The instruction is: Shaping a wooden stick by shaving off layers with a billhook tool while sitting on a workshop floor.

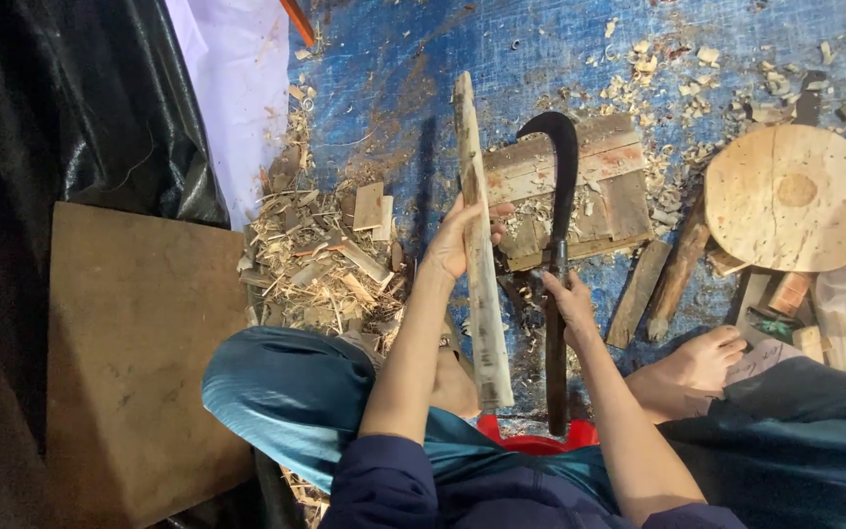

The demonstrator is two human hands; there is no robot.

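Observation:
My left hand (pixel 457 235) grips a long pale wooden slat (pixel 482 294) near its middle, holding it lengthwise away from me. My right hand (pixel 568 299) is closed around the dark handle of a curved black billhook (pixel 558 196), whose hooked blade arches over a flat wooden block (pixel 594 171). The handle's end points back toward my lap. My legs in teal trousers and a bare foot (pixel 702 360) frame the work spot.
A round wooden slab (pixel 795 196) lies at the right with offcuts beside it. Wood chips and shavings (pixel 315 260) pile at the left on the blue tarp (pixel 394 78). A brown board (pixel 139 353) and black plastic sheet (pixel 61 98) fill the left side.

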